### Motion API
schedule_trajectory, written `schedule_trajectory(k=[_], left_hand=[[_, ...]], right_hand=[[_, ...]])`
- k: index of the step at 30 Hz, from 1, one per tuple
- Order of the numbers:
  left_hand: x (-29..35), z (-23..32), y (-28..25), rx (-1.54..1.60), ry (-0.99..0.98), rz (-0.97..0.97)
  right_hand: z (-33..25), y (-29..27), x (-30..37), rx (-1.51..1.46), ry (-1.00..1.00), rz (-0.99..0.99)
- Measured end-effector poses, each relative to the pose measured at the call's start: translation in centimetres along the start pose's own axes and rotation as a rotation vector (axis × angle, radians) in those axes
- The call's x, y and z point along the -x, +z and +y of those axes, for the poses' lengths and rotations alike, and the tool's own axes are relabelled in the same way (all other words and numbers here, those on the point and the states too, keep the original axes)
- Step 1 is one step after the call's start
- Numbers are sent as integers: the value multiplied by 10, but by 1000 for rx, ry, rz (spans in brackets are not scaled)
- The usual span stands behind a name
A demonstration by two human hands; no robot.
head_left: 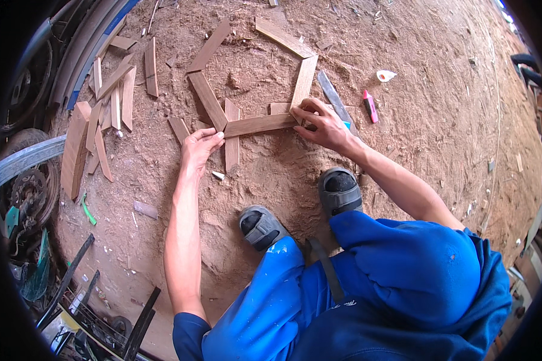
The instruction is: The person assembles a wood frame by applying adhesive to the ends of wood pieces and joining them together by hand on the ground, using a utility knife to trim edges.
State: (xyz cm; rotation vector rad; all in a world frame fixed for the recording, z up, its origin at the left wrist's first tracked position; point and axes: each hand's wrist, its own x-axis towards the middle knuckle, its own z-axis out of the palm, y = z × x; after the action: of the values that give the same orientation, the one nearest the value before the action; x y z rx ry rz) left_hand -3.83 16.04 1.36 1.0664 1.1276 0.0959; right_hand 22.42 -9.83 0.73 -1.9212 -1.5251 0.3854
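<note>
Several mitred wooden strips lie on the dusty ground as a hexagon-like outline, open at the far top. The near wooden strip [260, 124] runs crosswise between my hands. My left hand [200, 147] pinches its left end, where it meets the left side strip [208, 100]. At the other end, the fingers of my right hand [325, 127] close around the corner with the right side strip [305, 78], partly hiding that joint. Farther off are an upper left strip [209, 47] and an upper right strip [284, 37]. A short board [232, 150] passes beneath the near strip.
A flat grey metal strip [334, 96], a pink marker [370, 107] and a small white bottle-like piece [385, 76] lie right. Loose wood pieces [119, 90] are piled left, near wheels and metal parts [33, 180]. My sandalled feet [340, 191] are close below.
</note>
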Motion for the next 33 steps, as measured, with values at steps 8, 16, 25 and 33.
schedule_trajectory(k=[8, 16, 25, 33], left_hand=[[3, 3, 2, 43, -26, 23], [0, 1, 6, -48, -7, 48], [12, -2, 16, -256, 136, 152], [57, -40, 39, -891, 481, 315]], right_hand=[[-5, 0, 1, -32, 32, 4], [-7, 0, 0, 7, 11, 14], [-49, 12, 11, 75, 20, -78], [-35, -28, 15, 220, 418, -132]])
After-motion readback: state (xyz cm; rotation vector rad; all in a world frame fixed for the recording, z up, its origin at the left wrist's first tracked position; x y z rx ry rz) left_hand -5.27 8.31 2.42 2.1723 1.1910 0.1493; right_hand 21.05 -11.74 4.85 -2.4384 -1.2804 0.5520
